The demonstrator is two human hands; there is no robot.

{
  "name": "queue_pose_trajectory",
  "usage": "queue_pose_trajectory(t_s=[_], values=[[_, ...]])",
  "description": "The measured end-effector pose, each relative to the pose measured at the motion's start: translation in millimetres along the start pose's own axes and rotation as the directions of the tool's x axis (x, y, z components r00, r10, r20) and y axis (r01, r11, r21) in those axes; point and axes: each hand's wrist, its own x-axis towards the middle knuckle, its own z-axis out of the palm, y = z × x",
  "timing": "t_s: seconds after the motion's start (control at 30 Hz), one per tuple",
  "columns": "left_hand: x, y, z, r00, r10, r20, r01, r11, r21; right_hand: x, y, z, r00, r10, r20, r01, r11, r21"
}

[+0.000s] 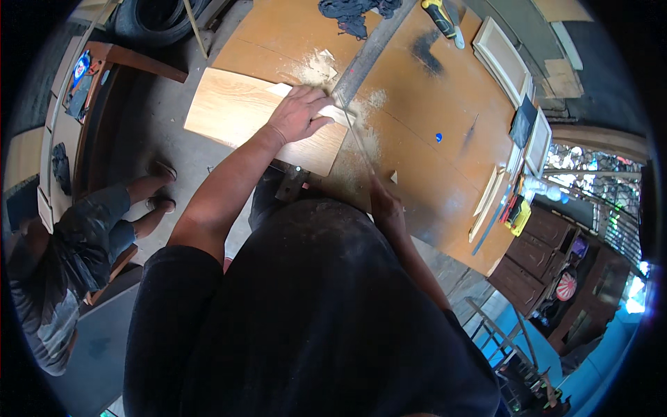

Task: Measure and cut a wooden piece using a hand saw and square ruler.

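A light wood-grain board (229,104) lies at the left edge of the orange-brown worktable. On its right part my left hand (300,115) presses down, thumb and fingers closed around a short pale wood strip (338,115). My right hand (388,208) grips a thin, long-bladed hand saw (361,144), whose handle is hidden inside my fist. The blade slants up and left, its far end at the strip beside my left fingertips. Sawdust (369,142) is scattered around the cut spot.
A dark flat bar (372,52) runs away behind the strip. Farther off lie dark cloth (354,15) and a yellow-black hand tool (439,17). Framed panels (501,55) and a yellow holder (517,221) line the right edge. Another person (90,243) sits at left.
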Motion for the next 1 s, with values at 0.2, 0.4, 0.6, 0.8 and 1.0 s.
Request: queue_pose_trajectory(t_s=[0.2,0.4,0.6,0.8,1.0], values=[[-2,0,4,0.997,0.076,-0.002,-0.076,0.997,-0.02,59,-17,9,0.993,0.083,0.083,-0.085,0.996,0.023],[0,6,2,0.999,0.005,0.034,-0.004,0.999,-0.041,69,0,22,0.972,-0.2,-0.121,0.186,0.976,-0.117],[-2,3,3,1.0,0.006,0.001,-0.006,1.0,-0.013,-13,5,-8,0.993,0.117,0.021,-0.116,0.992,-0.041],[3,-2,3,0.998,-0.036,-0.058,0.034,0.999,-0.021,0,24,2,0.999,0.027,-0.022,-0.025,0.998,0.064],[1,4,15,0.999,0.036,-0.007,-0.036,0.999,0.021,-17,3,-32,0.999,0.05,0.003,-0.05,0.999,0.009]])
